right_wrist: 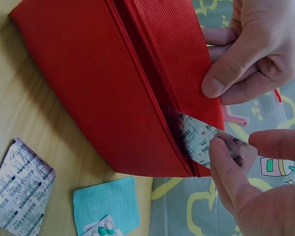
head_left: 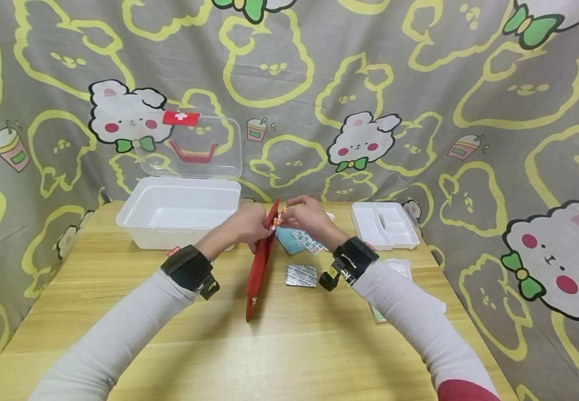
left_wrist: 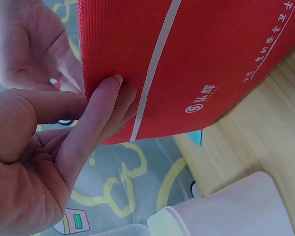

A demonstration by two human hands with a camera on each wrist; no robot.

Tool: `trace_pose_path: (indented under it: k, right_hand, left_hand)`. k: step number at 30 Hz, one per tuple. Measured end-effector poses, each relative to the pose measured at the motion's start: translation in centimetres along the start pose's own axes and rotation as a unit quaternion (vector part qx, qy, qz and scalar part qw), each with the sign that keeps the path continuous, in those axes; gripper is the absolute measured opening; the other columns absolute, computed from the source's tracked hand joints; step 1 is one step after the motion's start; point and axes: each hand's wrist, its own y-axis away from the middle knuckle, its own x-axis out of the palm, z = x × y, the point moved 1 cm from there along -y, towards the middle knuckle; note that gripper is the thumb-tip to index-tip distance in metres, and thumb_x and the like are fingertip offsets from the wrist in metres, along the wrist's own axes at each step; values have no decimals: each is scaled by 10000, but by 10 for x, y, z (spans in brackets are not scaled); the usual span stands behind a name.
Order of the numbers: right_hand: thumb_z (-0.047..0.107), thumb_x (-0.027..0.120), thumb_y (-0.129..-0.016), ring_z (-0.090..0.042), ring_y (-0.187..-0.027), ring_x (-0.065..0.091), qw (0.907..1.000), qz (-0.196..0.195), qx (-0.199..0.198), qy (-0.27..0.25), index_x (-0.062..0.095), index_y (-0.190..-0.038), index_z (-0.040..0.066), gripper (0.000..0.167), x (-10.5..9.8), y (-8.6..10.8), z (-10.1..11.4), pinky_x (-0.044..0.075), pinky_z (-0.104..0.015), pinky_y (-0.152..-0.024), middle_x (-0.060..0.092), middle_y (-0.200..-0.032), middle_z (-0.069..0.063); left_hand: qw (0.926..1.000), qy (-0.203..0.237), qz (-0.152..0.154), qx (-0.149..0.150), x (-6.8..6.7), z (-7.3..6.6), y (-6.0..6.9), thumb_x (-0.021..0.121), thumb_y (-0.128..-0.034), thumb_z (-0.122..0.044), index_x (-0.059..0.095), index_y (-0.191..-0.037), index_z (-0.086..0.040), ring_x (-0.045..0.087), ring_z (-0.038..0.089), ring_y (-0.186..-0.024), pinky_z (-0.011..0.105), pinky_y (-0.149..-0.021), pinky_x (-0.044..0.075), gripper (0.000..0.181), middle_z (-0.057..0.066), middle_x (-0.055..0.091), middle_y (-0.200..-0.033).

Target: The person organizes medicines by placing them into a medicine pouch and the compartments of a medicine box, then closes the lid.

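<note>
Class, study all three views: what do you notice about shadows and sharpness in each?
Head: soft shadows lie on the wooden table, and the print on the loose foil blister pack is unreadably small; left wrist: the red pouch's white logo looks fairly crisp; right wrist: a shadow darkens the table beside the pouch.

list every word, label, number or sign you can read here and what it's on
"您的安全卫士": on the red pouch; characters before it are blurred.
Pouch logo: seems to read "弘辉", not certain.
White cross sign: on the red label on the clear lid.
Held foil pack, loose foil pack, teal packet: print too small to read.
Red tags by the wrist straps: too small.
</note>
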Motion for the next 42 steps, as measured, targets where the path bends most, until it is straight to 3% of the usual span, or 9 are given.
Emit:
trace_pose_path:
  k: [5,9,14,21,28,37,42]
  right_hand:
    - [-28,633,-889,-359,-1100,702,9999,-108,-10,73,421,-1407,-61,561,5,-3,0,589,-325,-930,642,-1113,-217]
    - [-16,669,-882,-328,-1012,742,9961,-260,-247,809,446,-1395,-33,559,10,-5,-2,603,-323,-870,697,-1026,-226]
    - [43,697,-881,-250,-861,763,9763,-529,-645,1997,504,-1342,11,501,18,-9,-7,540,-257,-662,755,-995,-165]
    - [18,707,-835,-208,-753,703,9562,-784,-855,2687,552,-1266,2,458,26,-19,-16,475,-216,-575,740,-919,-147]
    - [58,732,-818,-220,-818,719,9347,-1087,-981,3239,599,-1165,24,373,29,-26,-26,488,-231,-616,754,-892,-122]
    - [84,751,-821,-256,-875,719,9227,-1233,-1088,3487,602,-1181,-15,401,30,-32,-37,556,-337,-766,748,-912,-120]
    - [82,744,-815,-285,-875,707,9189,-1339,-1149,3529,582,-1130,-2,364,31,-32,-41,555,-360,-772,739,-883,-128]
  left_hand:
    - [10000,75,0,-20,-1,1,0,624,-925,-24,718,-734,45,721,181,-514,256,-518,585,224,118,700,-608]
    - [10000,-20,-2,-34,-1,1,-1,618,-902,-12,722,-737,42,721,172,-515,243,-505,577,202,108,700,-609]
    - [9999,-116,-1,-12,-2,-1,1,607,-875,9,718,-724,42,725,175,-525,234,-501,573,189,106,704,-605]
    - [9996,-255,-92,87,-3,0,2,598,-847,21,722,-672,22,721,167,-517,214,-490,556,214,85,692,-560]
    - [9992,-373,-98,103,-4,1,1,589,-826,26,720,-660,13,717,158,-510,197,-481,538,211,79,691,-551]
    - [9996,-293,-44,42,-4,1,0,594,-850,24,720,-678,19,721,170,-521,215,-493,551,214,88,695,-570]
    - [9991,-385,-108,109,-3,2,-1,595,-836,21,728,-662,2,718,161,-515,209,-494,548,219,77,694,-558]
